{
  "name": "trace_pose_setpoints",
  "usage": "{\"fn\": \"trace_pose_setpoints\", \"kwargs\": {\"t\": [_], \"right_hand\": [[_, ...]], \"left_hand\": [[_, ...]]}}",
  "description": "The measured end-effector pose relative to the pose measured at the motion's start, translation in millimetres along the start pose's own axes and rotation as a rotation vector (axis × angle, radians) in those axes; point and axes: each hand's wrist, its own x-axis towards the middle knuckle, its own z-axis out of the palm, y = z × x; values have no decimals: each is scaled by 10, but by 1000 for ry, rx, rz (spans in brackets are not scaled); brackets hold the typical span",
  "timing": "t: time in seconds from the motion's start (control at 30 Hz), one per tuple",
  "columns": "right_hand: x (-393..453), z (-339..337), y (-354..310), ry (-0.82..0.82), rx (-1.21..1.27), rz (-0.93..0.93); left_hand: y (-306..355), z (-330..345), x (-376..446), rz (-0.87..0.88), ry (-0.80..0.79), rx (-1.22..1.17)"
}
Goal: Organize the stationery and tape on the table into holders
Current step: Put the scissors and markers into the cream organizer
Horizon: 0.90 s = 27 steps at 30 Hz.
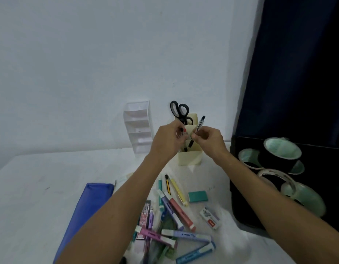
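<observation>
Right grip (206,138) pinching pen (199,126), holder (189,159) (scissors (179,111) inside)

- Two holders: a cream holder (189,159), a clear holder (138,126) left of it
- Four tape rolls (279,151) right of the cream holder
- One teal eraser (197,196) before it

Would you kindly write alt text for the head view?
Two hands hold pens over a cream holder containing scissors; the right hand pinches a black pen. Markers lie scattered below, tape rolls at right.
</observation>
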Motion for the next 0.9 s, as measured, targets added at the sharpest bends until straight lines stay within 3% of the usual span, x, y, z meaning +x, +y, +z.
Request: {"fn": "trace_pose_setpoints", "kwargs": {"t": [0.17,0.43,0.63,0.9], "right_hand": [[-38,39,128,-79,-258,-93],[-67,91,207,-228,-444,-57],[-85,70,174,-260,-490,-69],[-131,82,152,-235,-471,-104]], "left_hand": [[-55,80,-54,-2,-28,76],[-132,176,-93,5,-113,218],[-202,152,-154,23,-179,250],[-298,149,-208,-20,-113,291]]}}
